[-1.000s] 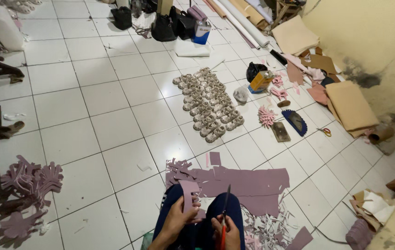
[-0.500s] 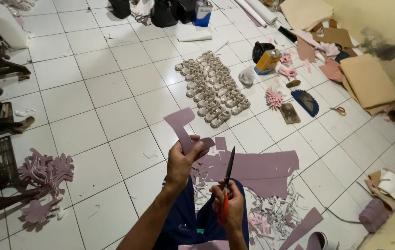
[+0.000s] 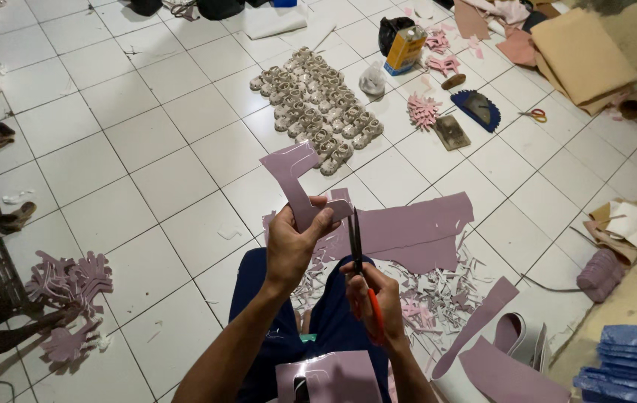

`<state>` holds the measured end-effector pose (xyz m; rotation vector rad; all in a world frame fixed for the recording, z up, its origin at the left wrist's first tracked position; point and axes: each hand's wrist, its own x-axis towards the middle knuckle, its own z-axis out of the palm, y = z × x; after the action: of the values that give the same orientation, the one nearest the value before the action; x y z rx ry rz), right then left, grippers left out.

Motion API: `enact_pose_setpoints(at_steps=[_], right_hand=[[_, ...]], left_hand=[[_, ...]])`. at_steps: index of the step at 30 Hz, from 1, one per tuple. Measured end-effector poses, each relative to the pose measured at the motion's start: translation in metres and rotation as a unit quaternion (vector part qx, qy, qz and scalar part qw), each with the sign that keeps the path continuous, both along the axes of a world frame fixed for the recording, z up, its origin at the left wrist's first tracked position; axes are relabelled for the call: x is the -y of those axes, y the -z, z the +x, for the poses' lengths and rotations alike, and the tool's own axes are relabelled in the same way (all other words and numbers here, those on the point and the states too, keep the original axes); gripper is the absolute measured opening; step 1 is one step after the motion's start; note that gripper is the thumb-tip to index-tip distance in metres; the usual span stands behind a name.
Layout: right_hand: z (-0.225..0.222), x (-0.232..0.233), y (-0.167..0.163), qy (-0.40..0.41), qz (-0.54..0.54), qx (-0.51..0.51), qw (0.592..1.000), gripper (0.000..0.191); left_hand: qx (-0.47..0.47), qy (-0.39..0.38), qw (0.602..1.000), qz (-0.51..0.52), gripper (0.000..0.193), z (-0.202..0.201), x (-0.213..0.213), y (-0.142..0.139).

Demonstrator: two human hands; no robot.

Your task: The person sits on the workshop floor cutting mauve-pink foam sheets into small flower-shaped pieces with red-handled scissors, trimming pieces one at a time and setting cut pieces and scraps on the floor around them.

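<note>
Mid-cut: left hand (image 3: 294,246) pinches a mauve cutout (image 3: 297,179) up over the lap, right hand (image 3: 375,298) closed around scissors (image 3: 357,250), blades at the cutout's edge. Trimming likely needs steady turning of the piece.

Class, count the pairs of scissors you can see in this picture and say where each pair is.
2. One pair of scissors with orange handles is in the right hand, blades up beside the purple cutout. A small pair lies on the tiles at the far right. Others may be hidden among the scraps.

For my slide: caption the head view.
Left hand holds a mauve cut-out; right hand holds scissors beside it.
</note>
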<state>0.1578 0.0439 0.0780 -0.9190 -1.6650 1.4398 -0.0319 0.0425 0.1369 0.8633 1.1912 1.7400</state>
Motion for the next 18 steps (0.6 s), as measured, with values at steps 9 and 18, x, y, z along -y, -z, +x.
enact_pose_setpoints(at_steps=[9, 18], right_hand=[[0.005, 0.000, 0.002, 0.004, 0.004, 0.001, 1.000, 0.058], [0.015, 0.003, 0.013, 0.044, -0.103, -0.078, 0.991, 0.044]], left_hand=[[-0.029, 0.029, 0.999, -0.019, 0.036, 0.011, 0.003, 0.000], [-0.073, 0.065, 0.995, -0.023, 0.036, 0.001, -0.001, 0.006]])
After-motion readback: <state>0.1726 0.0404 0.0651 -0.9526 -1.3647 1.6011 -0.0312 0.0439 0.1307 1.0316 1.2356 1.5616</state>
